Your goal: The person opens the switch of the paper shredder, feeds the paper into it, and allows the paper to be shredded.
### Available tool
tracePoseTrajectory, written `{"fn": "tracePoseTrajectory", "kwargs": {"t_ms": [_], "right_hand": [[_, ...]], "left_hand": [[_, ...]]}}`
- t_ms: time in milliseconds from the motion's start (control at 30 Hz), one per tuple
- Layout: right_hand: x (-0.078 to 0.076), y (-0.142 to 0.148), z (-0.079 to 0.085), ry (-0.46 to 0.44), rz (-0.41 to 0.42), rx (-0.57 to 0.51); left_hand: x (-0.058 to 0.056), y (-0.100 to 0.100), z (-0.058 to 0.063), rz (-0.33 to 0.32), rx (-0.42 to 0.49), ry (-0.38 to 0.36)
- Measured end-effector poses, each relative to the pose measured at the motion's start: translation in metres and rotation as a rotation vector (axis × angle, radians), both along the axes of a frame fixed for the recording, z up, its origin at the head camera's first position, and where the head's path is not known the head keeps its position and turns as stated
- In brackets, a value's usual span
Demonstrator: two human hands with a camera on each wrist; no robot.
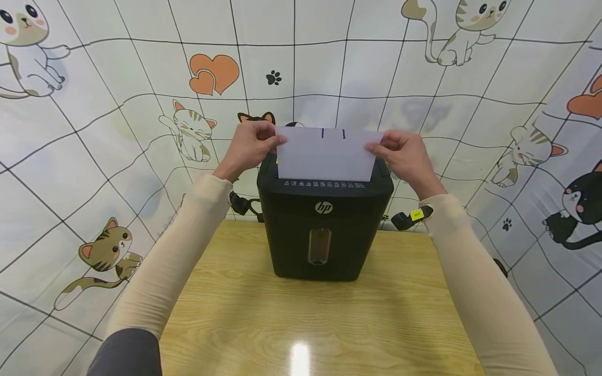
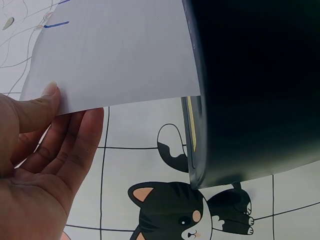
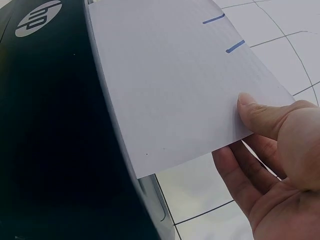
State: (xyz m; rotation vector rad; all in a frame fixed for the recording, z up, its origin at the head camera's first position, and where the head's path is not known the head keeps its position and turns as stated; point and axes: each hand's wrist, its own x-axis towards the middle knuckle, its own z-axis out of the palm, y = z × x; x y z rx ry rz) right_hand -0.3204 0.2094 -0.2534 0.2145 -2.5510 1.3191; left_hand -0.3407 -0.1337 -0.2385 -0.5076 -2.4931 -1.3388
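Observation:
A white sheet of paper (image 1: 326,156) with two short blue marks on its top edge stands upright over the top of a black HP paper shredder (image 1: 324,230). My left hand (image 1: 253,145) pinches the sheet's upper left corner, thumb in front and fingers behind. At the opposite corner my right hand (image 1: 403,154) pinches it the same way. Both wrist views show the paper (image 2: 120,55) stretching from the thumb to the shredder's top (image 3: 105,95). The sheet's lower edge is hidden behind the shredder's front rim.
The shredder stands on a light wooden table (image 1: 301,313) against a white sheet backdrop (image 1: 320,68) printed with cats and grid lines. Behind it lie a black plug (image 1: 240,202) on the left and a black cord end with a yellow tag (image 1: 412,216) on the right.

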Motion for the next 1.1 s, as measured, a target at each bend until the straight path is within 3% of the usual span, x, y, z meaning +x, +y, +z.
{"fn": "tracePoseTrajectory", "kwargs": {"t_ms": [1100], "right_hand": [[0.0,0.002,-0.014,-0.001,0.047,0.01]], "left_hand": [[-0.002,-0.003,-0.013,-0.004,-0.022,0.007]]}}
